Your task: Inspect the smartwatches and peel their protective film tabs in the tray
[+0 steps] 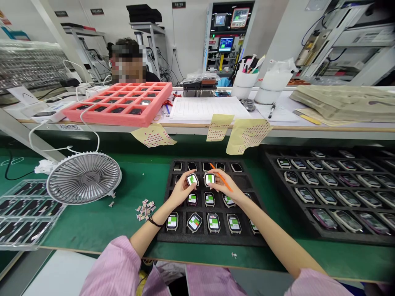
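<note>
My left hand (182, 190) pinches a smartwatch body (192, 179) with a green-and-white screen label. My right hand (224, 187) holds a second such watch (210, 179) by its edges, with a thin orange pick (222, 177) running across the fingers. The two watches are close together, just above a black foam tray (210, 238). The tray holds several rows of watch bodies in its cut-outs. Those nearest me show labels, and the far row shows dark screens. My hands hide part of the middle rows.
To the right lies a larger black tray (339, 234) of watches. To the left stand a white desk fan (84, 178), paper scraps (145, 209) and a clear tray (27, 213) of dark parts. A pink foam tray (117, 105) sits on the raised shelf, with a person (151, 77) behind it.
</note>
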`<state>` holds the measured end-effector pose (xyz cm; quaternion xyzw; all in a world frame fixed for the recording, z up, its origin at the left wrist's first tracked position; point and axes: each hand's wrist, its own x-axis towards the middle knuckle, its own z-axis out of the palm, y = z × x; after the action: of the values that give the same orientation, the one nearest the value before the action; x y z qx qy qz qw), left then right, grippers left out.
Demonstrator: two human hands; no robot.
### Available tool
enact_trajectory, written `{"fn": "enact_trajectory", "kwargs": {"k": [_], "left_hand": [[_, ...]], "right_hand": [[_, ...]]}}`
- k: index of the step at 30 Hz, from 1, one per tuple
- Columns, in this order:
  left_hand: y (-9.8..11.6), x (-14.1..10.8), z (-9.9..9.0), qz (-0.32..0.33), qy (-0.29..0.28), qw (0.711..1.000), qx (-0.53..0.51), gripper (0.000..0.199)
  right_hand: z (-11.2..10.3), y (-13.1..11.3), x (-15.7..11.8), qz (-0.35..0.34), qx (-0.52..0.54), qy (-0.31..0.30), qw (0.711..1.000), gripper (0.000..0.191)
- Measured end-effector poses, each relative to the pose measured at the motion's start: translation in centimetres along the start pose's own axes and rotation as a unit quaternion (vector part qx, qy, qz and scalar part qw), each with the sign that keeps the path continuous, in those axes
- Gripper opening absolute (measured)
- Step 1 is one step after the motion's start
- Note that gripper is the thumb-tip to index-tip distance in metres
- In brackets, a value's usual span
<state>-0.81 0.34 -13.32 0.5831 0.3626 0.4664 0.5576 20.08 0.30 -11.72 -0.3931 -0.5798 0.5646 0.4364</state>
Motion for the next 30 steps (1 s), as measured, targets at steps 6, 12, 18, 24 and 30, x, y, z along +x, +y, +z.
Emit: {"fn": "enact_trajectory", "kwargs": {"k": [6,12,18,24,30], "left_hand": [[0.3,0.1,-0.2,-0.05,0.015,0.999,0.006,0.049],[0.1,0.2,-0.3,-0.047,0.022,0.999,0.005,0.056],[-0.2,0.2,-0.4,-0.021,0.021,0.999,0.024,0.062],[-0.3,0.3,-0.1,-0.001,0.024,1.0,-0.009,0.069],[0.7,0.2,-0.3,-0.05,0.055,0.997,0.011,0.05]], "right_hand": [[0.2,-0.6,0.0,0.009,0.003,0.042,0.999,0.025],[0.2,-0.6,0.0,0.007,0.007,0.046,0.999,0.026],[0.3,-0.5,-0.1,-0.006,0.01,0.016,1.0,0.033],[0.1,-0.2,-0.1,0.001,0.013,-0.002,1.0,0.04],[0.1,-0.4,0.0,0.019,0.0,0.067,0.998,0.027]]}}
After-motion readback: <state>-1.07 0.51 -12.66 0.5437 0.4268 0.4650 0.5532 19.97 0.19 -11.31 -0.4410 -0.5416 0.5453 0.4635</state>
